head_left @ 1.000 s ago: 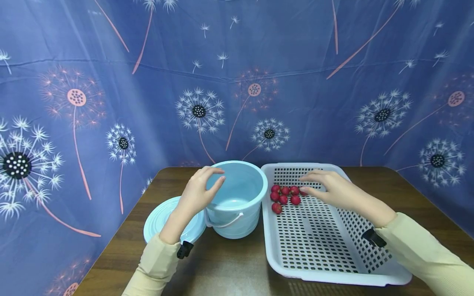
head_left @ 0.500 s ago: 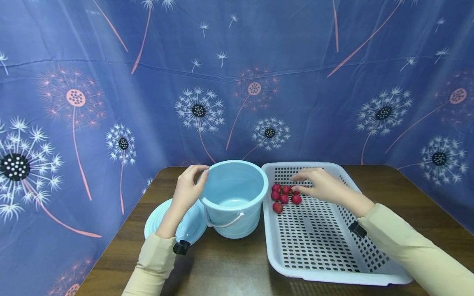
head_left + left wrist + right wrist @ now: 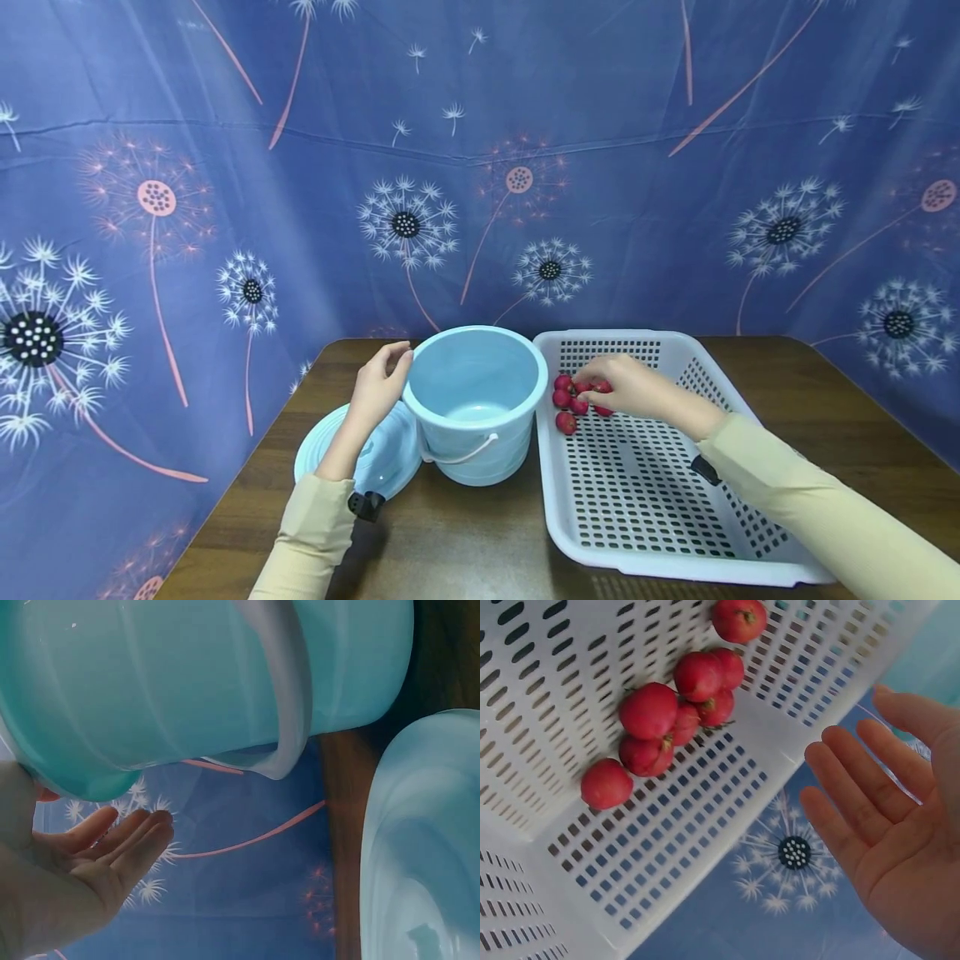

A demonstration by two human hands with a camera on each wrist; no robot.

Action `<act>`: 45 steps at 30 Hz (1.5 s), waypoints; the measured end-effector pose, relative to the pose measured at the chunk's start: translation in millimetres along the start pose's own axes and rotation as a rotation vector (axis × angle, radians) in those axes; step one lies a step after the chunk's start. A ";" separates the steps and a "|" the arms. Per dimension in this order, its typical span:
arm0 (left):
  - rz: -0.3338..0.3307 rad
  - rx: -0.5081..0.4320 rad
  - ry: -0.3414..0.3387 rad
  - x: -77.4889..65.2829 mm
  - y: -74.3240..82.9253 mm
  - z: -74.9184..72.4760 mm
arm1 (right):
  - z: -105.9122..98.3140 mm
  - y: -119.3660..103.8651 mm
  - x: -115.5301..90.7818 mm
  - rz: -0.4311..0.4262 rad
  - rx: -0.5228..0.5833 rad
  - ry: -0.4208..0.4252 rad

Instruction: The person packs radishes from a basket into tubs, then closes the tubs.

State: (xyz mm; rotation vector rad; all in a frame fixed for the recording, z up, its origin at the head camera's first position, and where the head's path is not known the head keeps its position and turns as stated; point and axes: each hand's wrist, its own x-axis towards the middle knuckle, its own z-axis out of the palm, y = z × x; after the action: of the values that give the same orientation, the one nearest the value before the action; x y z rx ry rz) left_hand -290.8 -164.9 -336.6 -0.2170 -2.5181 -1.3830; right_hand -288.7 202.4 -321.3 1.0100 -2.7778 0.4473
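Observation:
A light blue bucket [image 3: 480, 450] stands upright at mid-table, its white handle hanging down in front. My left hand [image 3: 375, 392] is at the bucket's left rim; in the left wrist view its fingers [image 3: 124, 847] extend loosely beside the rim, with the thumb mostly hidden. Several small round red radishes [image 3: 566, 423] lie at the left far part of the white perforated basket [image 3: 551, 508]. Over them hovers my right hand [image 3: 630, 387], thumb and fingers bent downward. In the right wrist view its fingers [image 3: 862, 780] are spread and hold nothing; the radishes [image 3: 649, 710] lie apart.
A light blue round lid [image 3: 390, 454] lies left of the bucket, partly under my left forearm. Brown wooden table [image 3: 457, 542] shows in front of the bucket. Behind everything hangs a blue dandelion-print cloth [image 3: 322, 275].
My right hand has moved left and lower over the radishes, its fingers drawing closer together. My left hand has shifted left from above the bucket to its left rim.

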 end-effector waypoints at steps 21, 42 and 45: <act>-0.115 -0.202 -0.051 -1.1 -8.9 5.1 | 39.5 10.1 9.2 0.038 0.040 -0.110; -0.138 -0.155 -0.020 -1.8 -7.4 6.3 | 71.9 17.4 4.1 0.030 0.027 -0.076; -0.139 -0.160 -0.024 -1.9 -7.0 6.6 | 72.2 17.0 4.0 0.038 0.031 -0.070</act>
State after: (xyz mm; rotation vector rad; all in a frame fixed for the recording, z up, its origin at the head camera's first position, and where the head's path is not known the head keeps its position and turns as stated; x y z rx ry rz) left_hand -291.7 -163.0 -346.2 -0.0906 -2.4835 -1.6469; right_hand -305.6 188.7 -392.4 0.9997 -2.8647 0.4704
